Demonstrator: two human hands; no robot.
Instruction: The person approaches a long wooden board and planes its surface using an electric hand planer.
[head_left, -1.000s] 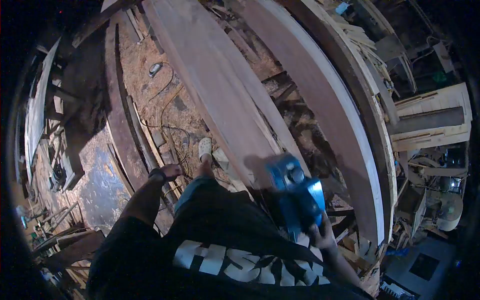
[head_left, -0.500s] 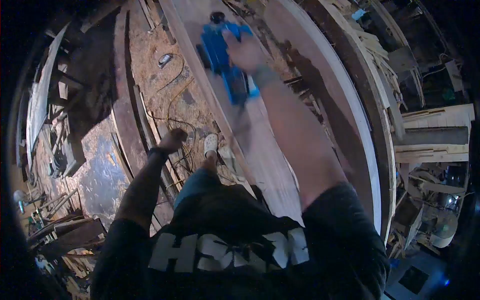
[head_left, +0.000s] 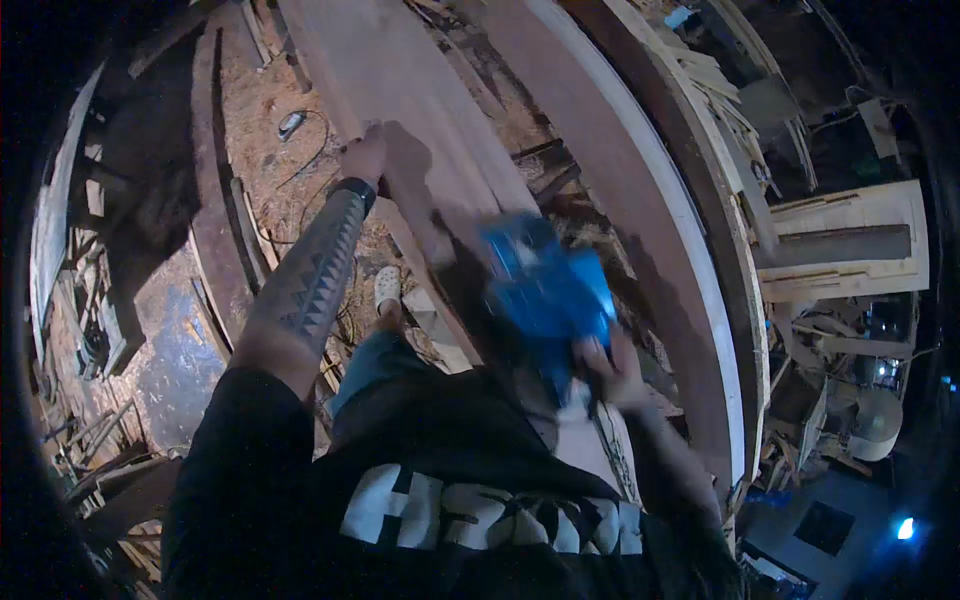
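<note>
The floor (head_left: 285,195) is pretty dim and covered in wood shavings (head_left: 255,105); a long wide plank (head_left: 390,70) is laid across the middle, with a second plank (head_left: 620,170) set apart beyond its right edge; a blue power tool (head_left: 552,292), kinda blurred, is held over the wide one's near end by the right hand (head_left: 612,370), fingers closed round its rear; the left hand (head_left: 364,157) is placed by that plank's left edge, fingers partly curled; whether anything's gripped there can't be told.
</note>
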